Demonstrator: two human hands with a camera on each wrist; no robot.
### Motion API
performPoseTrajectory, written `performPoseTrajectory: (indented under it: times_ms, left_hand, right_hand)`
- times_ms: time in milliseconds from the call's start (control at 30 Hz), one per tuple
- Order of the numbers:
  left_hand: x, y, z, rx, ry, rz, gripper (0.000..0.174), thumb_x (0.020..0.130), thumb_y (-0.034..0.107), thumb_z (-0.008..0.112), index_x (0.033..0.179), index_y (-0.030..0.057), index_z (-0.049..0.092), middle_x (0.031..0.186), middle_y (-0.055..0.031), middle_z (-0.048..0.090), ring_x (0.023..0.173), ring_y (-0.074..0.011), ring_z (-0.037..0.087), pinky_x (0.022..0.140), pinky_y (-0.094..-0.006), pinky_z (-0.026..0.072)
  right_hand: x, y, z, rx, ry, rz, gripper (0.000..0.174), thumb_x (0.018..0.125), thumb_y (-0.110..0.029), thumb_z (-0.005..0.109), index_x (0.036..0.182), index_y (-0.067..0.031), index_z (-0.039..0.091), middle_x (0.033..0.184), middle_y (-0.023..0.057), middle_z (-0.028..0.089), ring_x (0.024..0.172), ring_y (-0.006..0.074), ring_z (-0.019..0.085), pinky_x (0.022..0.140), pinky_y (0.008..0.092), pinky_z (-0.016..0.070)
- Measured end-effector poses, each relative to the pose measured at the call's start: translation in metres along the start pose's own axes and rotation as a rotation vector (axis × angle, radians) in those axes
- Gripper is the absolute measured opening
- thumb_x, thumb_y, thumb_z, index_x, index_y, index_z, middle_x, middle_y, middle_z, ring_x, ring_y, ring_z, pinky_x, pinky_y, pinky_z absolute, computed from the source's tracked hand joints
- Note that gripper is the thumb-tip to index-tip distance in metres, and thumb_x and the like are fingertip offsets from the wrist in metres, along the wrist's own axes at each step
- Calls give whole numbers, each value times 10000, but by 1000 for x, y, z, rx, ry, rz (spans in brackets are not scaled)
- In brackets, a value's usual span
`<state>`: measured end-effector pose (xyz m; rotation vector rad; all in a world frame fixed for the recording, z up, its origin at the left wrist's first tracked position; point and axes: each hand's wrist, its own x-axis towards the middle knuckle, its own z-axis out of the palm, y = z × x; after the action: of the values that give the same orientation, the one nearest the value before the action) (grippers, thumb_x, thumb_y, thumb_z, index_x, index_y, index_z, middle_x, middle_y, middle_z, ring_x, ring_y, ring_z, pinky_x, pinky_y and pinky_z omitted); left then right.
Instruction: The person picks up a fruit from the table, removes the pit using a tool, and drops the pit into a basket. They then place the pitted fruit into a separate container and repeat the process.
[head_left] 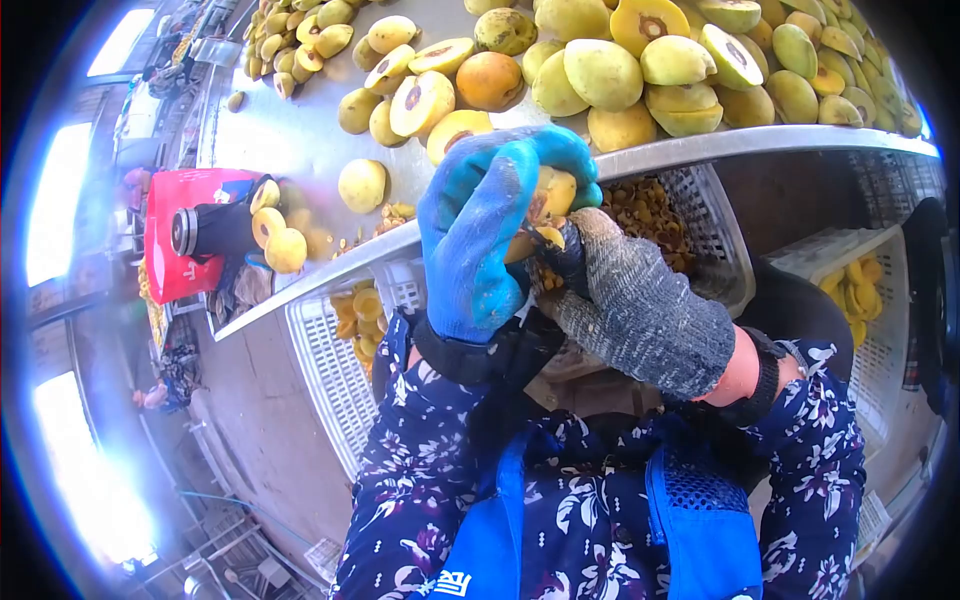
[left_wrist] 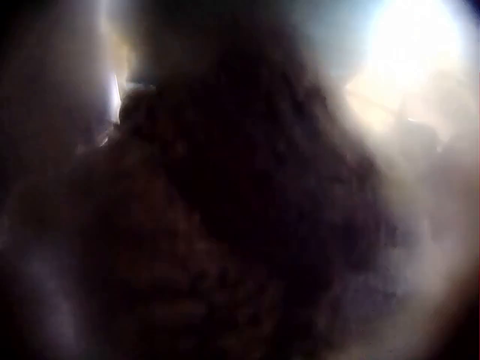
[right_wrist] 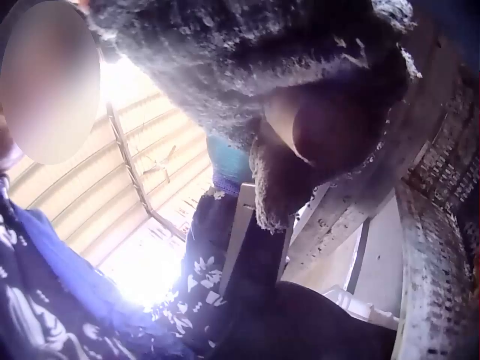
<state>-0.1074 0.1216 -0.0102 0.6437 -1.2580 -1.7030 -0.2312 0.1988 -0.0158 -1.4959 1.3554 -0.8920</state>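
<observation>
In the head view my left hand (head_left: 480,235), in a blue coated glove, holds a yellow peach (head_left: 555,192) between curled fingers and thumb. My right hand (head_left: 650,310), in a grey knit glove, works close against the lower side of that peach, its fingertips right at the flesh. In the right wrist view the curled fingers (right_wrist: 225,52) of this hand close round a rounded brown handle (right_wrist: 337,131); its working end is hidden. Brownish flesh shows at the peach's lower edge. The left wrist view is dark and blurred.
Peach halves (head_left: 603,75) heap on the metal table (head_left: 290,130), whose raised edge runs before me. Below stand white crates (head_left: 330,370), some with peach halves, and one with brown scraps (head_left: 640,215). A red bag (head_left: 185,225) and a dark flask (head_left: 215,228) are at left.
</observation>
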Motion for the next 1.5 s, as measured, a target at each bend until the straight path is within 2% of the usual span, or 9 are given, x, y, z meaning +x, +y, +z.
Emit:
performPoseTrajectory:
  times_ms: [367,467,533,700,933,1233,1367,1433,1500]
  left_hand:
    - [5,12,-13,59,-192,-327,225,871,183,612,931,-32,645,900,-111,664,833,-178,627,815,-319,483]
    - [6,16,-14,136,-251,-403,236,874,189,609,943,-34,645,903,-114,664,838,-178,629,808,-320,489]
    - [6,15,-14,104,-295,-370,247,879,200,606,942,-35,646,901,-116,664,839,-181,631,802,-320,497]
    - [4,5,-7,-17,-245,-267,419,918,355,525,946,-47,636,902,-150,653,807,-229,639,739,-341,525]
    - [4,0,5,-114,42,-271,581,949,502,417,1061,-42,589,970,-174,635,847,-261,646,748,-383,562]
    - [-2,24,-7,-249,225,-177,445,985,427,397,1036,14,552,986,-117,603,869,-213,624,764,-356,549]
    - [-42,62,-68,1011,259,249,205,927,136,531,1046,-16,603,989,-99,591,891,-194,599,799,-298,488]
    - [-64,91,-125,938,342,-48,173,865,51,587,1023,3,637,1019,-103,602,926,-195,593,808,-295,484]
    - [-68,99,-154,1741,-43,353,204,864,80,613,1046,-7,635,1037,-118,609,906,-198,607,815,-291,484]
  right_hand:
    - [-9,7,3,102,-206,300,485,814,-173,678,1208,-5,451,967,136,639,736,233,681,630,344,543]
    - [-12,19,8,163,-71,-64,386,818,-169,675,1117,11,511,852,130,642,591,184,655,547,285,533]
    - [-6,-4,-20,715,-561,476,312,816,-173,678,1031,13,549,697,105,617,491,149,609,478,234,500]
    - [-5,-8,-33,1182,-698,575,308,799,-154,689,1018,6,545,602,80,580,434,129,571,414,203,444]
    - [-4,-3,-14,-31,-181,65,435,814,-154,673,1181,-27,478,1016,168,624,949,355,628,794,425,504]
    - [-10,13,-11,-744,-116,-201,168,840,-146,536,1003,-111,556,888,145,629,793,304,673,604,412,527]
    - [-14,51,-14,-1014,-337,20,141,830,-126,551,957,-75,582,862,128,643,777,296,676,607,417,527]
    - [-19,66,-17,-1041,-295,-91,112,835,-116,544,933,-79,584,813,121,644,749,295,675,595,416,524]
    - [-18,47,-18,-989,-213,-142,108,837,-114,542,932,-77,579,788,123,639,726,294,671,586,416,521]
